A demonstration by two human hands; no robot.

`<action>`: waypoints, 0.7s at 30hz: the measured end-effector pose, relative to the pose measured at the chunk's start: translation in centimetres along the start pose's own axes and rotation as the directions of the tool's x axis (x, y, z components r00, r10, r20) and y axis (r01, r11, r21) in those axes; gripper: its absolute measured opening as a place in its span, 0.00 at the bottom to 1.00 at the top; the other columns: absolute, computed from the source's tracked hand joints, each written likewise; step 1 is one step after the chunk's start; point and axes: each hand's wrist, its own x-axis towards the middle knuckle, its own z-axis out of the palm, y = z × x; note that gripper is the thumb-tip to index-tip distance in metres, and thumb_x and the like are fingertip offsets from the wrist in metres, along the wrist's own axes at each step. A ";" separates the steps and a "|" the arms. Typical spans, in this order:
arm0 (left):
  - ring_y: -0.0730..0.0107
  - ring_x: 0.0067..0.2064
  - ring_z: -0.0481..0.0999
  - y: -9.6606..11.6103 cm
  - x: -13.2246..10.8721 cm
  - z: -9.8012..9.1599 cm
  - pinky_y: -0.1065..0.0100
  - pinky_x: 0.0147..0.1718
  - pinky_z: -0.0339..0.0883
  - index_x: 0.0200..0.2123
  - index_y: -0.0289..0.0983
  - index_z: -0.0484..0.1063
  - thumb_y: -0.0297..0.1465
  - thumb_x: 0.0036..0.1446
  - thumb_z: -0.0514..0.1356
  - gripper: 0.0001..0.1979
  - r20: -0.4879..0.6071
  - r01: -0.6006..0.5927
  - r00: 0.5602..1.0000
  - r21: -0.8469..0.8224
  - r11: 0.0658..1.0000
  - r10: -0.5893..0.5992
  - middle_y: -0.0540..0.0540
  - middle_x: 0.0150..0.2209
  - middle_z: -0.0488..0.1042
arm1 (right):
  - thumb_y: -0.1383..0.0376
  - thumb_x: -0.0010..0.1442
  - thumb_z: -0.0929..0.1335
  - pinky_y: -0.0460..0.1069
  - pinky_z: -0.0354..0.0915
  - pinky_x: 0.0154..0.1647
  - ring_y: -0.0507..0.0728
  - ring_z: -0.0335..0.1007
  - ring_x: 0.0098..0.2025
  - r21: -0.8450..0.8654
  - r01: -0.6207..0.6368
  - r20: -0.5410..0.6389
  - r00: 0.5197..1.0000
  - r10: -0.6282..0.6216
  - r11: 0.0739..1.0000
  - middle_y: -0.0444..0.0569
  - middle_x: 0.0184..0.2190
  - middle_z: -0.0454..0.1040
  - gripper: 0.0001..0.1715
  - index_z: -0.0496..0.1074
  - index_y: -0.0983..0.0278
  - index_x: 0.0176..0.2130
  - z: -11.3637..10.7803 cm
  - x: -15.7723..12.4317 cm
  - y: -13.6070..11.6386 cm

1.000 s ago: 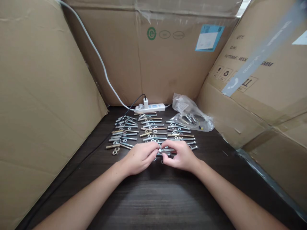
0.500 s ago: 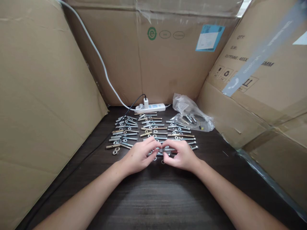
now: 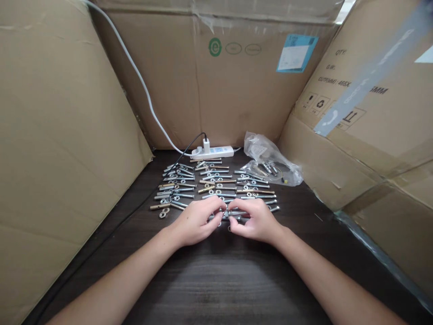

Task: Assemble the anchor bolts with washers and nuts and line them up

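Note:
My left hand (image 3: 199, 222) is closed in a pinch, its fingertips at the left end of a metal expansion bolt (image 3: 239, 213). A small silvery nut (image 3: 226, 215) shows at that end, between the fingertips of both hands. The bolt lies roughly level and passes into my right hand (image 3: 256, 220), whose thumb and forefinger close round it near the nut. Fingers hide part of the bolt. Under and beyond both hands lie rows of bolts (image 3: 219, 195) with sleeves, nuts and washers. Close below the right thumb a thin ring washer (image 3: 230, 229) rests on the dark table (image 3: 216, 280).
A white power strip (image 3: 216, 152) with a plugged-in charger stands at the back. Right of it lies a clear plastic bag (image 3: 270, 158) with metal parts inside. A black cable (image 3: 118, 225) runs along the left. Cardboard walls (image 3: 250, 99) enclose the table on three sides.
Both hands stay nearly in place, still holding the bolt. The fingertips have shifted slightly, and the nut between them shows more plainly.

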 end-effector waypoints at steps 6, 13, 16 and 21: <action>0.72 0.35 0.67 0.0 -0.2 0.0 0.72 0.32 0.60 0.41 0.38 0.66 0.27 0.61 0.50 0.08 -0.050 -0.072 0.996 -0.034 0.997 0.070 0.48 0.36 0.68 | 0.67 0.49 0.67 0.43 0.61 0.25 0.50 0.66 0.22 -0.007 -0.016 -0.002 1.000 0.016 1.000 0.43 0.23 0.74 0.09 0.72 0.62 0.34 -0.1 0.0 0.0; 0.72 0.34 0.67 -0.1 -0.1 0.0 0.72 0.32 0.60 0.41 0.39 0.67 0.28 0.62 0.49 0.08 -0.036 -0.047 0.998 -0.040 0.998 0.045 0.48 0.35 0.68 | 0.66 0.49 0.67 0.43 0.62 0.24 0.50 0.66 0.22 -0.010 -0.030 -0.003 1.000 0.030 1.000 0.42 0.22 0.73 0.09 0.71 0.62 0.34 -0.1 0.0 0.0; 0.72 0.34 0.67 -0.1 -0.1 0.0 0.72 0.32 0.61 0.41 0.38 0.67 0.29 0.62 0.49 0.09 -0.033 -0.026 0.999 -0.050 0.998 0.025 0.48 0.35 0.68 | 0.66 0.49 0.67 0.43 0.62 0.25 0.50 0.65 0.22 -0.012 -0.026 -0.003 1.000 0.026 1.000 0.42 0.22 0.72 0.08 0.71 0.62 0.34 0.0 0.0 0.0; 0.72 0.35 0.69 -0.1 0.0 0.1 0.72 0.34 0.61 0.40 0.38 0.67 0.29 0.63 0.49 0.08 -0.010 -0.018 1.000 -0.065 0.998 0.017 0.48 0.36 0.71 | 0.66 0.49 0.67 0.43 0.61 0.24 0.50 0.65 0.22 -0.013 -0.027 -0.008 1.000 0.026 1.000 0.41 0.22 0.72 0.08 0.70 0.61 0.34 -0.1 0.0 0.0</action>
